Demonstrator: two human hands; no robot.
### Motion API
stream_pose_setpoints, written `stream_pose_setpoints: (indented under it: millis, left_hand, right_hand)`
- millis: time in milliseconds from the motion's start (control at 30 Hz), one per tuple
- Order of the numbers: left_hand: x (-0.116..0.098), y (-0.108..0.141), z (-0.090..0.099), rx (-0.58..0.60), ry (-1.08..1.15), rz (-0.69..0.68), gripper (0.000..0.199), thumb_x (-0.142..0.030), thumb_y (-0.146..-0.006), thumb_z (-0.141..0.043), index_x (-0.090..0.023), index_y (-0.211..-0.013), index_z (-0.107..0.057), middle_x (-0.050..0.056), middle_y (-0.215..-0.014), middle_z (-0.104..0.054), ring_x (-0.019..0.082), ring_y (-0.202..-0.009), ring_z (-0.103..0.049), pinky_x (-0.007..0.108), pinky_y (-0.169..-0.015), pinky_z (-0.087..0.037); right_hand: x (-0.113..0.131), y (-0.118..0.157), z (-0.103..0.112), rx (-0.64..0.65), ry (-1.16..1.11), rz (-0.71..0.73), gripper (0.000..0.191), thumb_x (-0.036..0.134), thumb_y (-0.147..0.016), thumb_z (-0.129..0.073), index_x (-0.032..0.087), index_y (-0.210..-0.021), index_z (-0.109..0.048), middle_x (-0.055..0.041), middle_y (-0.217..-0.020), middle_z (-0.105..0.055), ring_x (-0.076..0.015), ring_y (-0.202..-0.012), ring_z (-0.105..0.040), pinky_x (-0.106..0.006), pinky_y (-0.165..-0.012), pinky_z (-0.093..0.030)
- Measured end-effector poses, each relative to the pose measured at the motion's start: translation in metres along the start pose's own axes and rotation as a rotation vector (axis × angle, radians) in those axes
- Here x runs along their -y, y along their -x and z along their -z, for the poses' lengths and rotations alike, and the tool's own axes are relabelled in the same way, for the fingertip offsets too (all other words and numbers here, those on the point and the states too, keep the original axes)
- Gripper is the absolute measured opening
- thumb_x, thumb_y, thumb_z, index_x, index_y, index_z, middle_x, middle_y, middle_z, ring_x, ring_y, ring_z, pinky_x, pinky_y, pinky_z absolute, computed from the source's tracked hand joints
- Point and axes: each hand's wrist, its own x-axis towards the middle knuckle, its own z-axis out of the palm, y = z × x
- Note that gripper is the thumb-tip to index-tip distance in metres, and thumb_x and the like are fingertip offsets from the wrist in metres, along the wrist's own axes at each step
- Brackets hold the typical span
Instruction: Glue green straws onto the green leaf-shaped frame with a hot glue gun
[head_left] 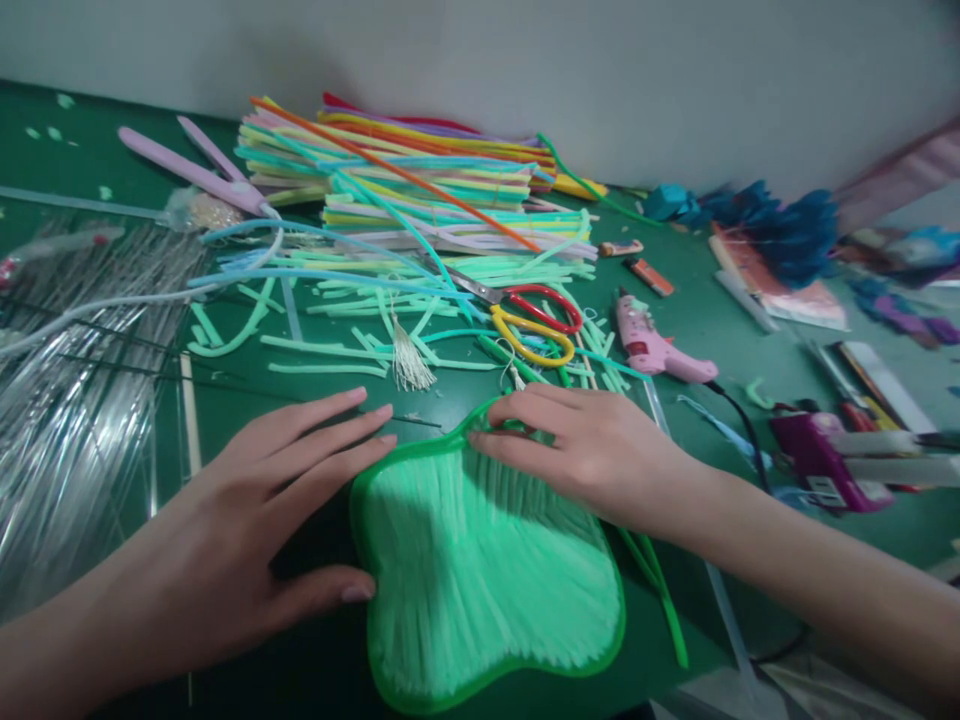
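A light green, wavy-edged panel (480, 570) of pipe cleaners laid side by side, with a darker green pipe-cleaner rim, lies flat on the table in front of me. My left hand (300, 500) is spread along its left side, fingers stretched, thumb and fingertips touching the rim. With curled fingers, my right hand (577, 445) pinches the rim at the top edge; its fingertips are partly hidden. Loose dark green pipe cleaners (660, 590) stick out from beneath the right forearm. Just beyond the panel lie a white tassel (410, 357) and red-and-yellow-handled scissors (534, 318).
Bundles of coloured pipe cleaners (420, 170) are piled by the wall, with cut green pieces before them. A pink glue gun (660, 345) and a purple tool (829, 460) sit at right. Pink hair straighteners (191, 170) and silvery strands (82, 400) occupy the left.
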Motion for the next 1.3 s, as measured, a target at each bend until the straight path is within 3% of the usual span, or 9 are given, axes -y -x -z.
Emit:
stream_pose_setpoints:
  millis: [167, 533, 900, 1033, 1300]
  left_hand:
    - [0.003, 0.003, -0.002, -0.066, 0.042, 0.045, 0.045, -0.040, -0.101, -0.067, -0.034, -0.146, -0.058, -0.002, -0.163, -0.057, 0.026, -0.158, -0.042, 0.045, -0.127, -0.043]
    - [0.007, 0.004, -0.004, -0.031, 0.096, 0.069, 0.050, -0.038, -0.101, -0.068, -0.038, -0.150, -0.057, 0.000, -0.162, -0.059, 0.031, -0.157, -0.045, 0.056, -0.124, -0.048]
    - [0.006, 0.004, -0.007, -0.053, 0.113, 0.060, 0.044, -0.035, -0.102, -0.066, -0.039, -0.145, -0.061, 0.000, -0.160, -0.061, 0.031, -0.158, -0.042, 0.058, -0.123, -0.048]
    - [0.005, 0.004, -0.008, -0.064, 0.151, 0.076, 0.044, -0.034, -0.101, -0.066, -0.039, -0.144, -0.061, 0.000, -0.152, -0.067, 0.030, -0.155, -0.047, 0.055, -0.123, -0.048]
    - [0.000, 0.000, -0.008, -0.097, 0.234, 0.113, 0.044, -0.037, -0.101, -0.064, -0.038, -0.145, -0.059, -0.002, -0.134, -0.075, 0.025, -0.134, -0.060, 0.042, -0.114, -0.054]
  right_hand:
    - [-0.001, -0.001, 0.000, 0.008, 0.002, 0.000, 0.032, 0.006, -0.108, -0.049, 0.014, -0.111, -0.080, -0.0101, -0.105, -0.079, -0.0204, -0.086, -0.073, -0.031, -0.067, -0.056]
    - [0.001, 0.003, -0.003, 0.002, 0.020, -0.001, 0.034, 0.005, -0.108, -0.047, 0.016, -0.112, -0.078, -0.0091, -0.105, -0.079, -0.0188, -0.088, -0.073, -0.029, -0.068, -0.057]
    - [0.004, 0.001, -0.002, -0.044, 0.074, 0.028, 0.025, 0.010, -0.107, -0.053, 0.014, -0.110, -0.078, -0.0078, -0.100, -0.080, -0.0220, -0.091, -0.072, -0.036, -0.076, -0.054]
    - [0.012, -0.004, -0.005, -0.123, -0.011, 0.019, 0.020, 0.011, -0.106, -0.058, 0.014, -0.110, -0.077, -0.0074, -0.100, -0.080, -0.0214, -0.092, -0.070, -0.036, -0.076, -0.053]
    - [0.036, -0.024, -0.023, -0.176, -0.180, -0.012, 0.017, 0.020, -0.105, -0.064, 0.015, -0.109, -0.080, -0.0043, -0.085, -0.073, -0.0174, -0.077, -0.060, -0.032, -0.068, -0.051]
